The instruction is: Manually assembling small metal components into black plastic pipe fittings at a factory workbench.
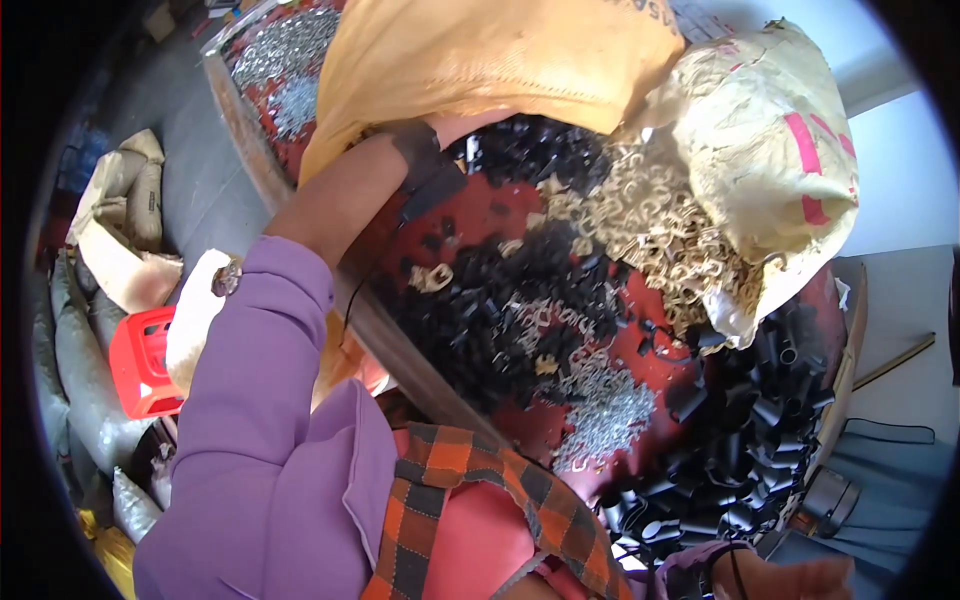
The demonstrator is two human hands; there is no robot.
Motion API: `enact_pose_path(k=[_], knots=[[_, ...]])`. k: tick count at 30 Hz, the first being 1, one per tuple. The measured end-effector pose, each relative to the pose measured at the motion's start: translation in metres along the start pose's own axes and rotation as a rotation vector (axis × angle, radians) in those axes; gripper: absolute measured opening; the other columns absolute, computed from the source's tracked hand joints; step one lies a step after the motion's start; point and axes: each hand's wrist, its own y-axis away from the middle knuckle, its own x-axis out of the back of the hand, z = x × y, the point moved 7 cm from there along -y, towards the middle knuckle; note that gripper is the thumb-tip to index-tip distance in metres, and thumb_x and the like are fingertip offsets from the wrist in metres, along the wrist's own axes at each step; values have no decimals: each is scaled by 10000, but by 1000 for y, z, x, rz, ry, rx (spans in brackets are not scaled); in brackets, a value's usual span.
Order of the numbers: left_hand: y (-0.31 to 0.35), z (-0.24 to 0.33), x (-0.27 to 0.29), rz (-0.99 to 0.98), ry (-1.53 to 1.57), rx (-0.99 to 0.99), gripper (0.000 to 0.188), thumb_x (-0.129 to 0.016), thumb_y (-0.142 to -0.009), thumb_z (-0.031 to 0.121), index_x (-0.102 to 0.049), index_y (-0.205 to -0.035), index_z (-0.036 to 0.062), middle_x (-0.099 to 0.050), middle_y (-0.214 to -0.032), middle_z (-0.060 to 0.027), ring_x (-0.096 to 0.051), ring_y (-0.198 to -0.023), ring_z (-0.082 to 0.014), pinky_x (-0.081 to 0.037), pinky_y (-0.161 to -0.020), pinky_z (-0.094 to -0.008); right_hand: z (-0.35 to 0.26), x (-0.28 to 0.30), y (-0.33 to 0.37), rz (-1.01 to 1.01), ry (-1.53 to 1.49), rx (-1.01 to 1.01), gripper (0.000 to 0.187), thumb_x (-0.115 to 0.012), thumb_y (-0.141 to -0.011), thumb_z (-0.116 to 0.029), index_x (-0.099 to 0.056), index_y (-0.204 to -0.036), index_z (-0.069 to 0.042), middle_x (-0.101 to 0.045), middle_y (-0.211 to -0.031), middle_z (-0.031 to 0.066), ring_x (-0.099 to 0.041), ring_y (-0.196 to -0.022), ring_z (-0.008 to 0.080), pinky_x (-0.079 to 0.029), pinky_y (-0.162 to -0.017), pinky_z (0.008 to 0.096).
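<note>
My left arm, in a purple sleeve, reaches to the mouth of a large orange-yellow woven sack (480,60). A black device is strapped at that wrist. Only the back part of my left hand (465,124) shows; the sack hides its fingers, so its grip cannot be made out. Just below the sack's edge are small black plastic parts (550,148). At the lower right edge is my right hand (785,578), blurred and away from the piles, with a dark band at its wrist. Its fingers do not show clearly.
A red-topped table (500,205) with a wooden rim carries cream clips (680,235), silvery metal pieces (605,415) and black tube pieces (700,490). A cream sack (770,130) lies open at the right. Left on the floor are a red plastic crate (145,362) and filled bags (90,370).
</note>
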Motion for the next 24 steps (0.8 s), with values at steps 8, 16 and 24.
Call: enact_pose_path(k=[8, 16, 24], knots=[[-11, -19, -18, -289, 416, 91, 537, -508, -760, 430, -420, -1148, 70, -439, -1158, -99, -394, -1082, -243, -293, -913, -328, 80, 41, 52, 272, 8, -441, 165, -592, -753, -162, -515, -814, -30, -398, -641, 14, -344, -517, 104, -257, -481, 243], [1, -14, -12, -489, 461, 166, 653, -528, -721, 484, -366, -1213, 86, -365, -1251, -122, -337, -1155, -250, -255, -965, -325, 72, 8, 85, 223, 101, -562, 202, -616, -745, -189, -488, -762, -34, -397, -643, -5, -330, -516, 58, -247, -480, 181], [51, 46, 24, -574, -263, 267, 722, -600, -637, 483, -363, -1219, 128, -339, -1242, -176, -353, -1130, -328, -328, -915, -389, 73, 10, 167, 189, 98, -851, 160, -576, -774, -166, -498, -801, -29, -451, -659, -12, -374, -544, 45, -284, -498, 166]])
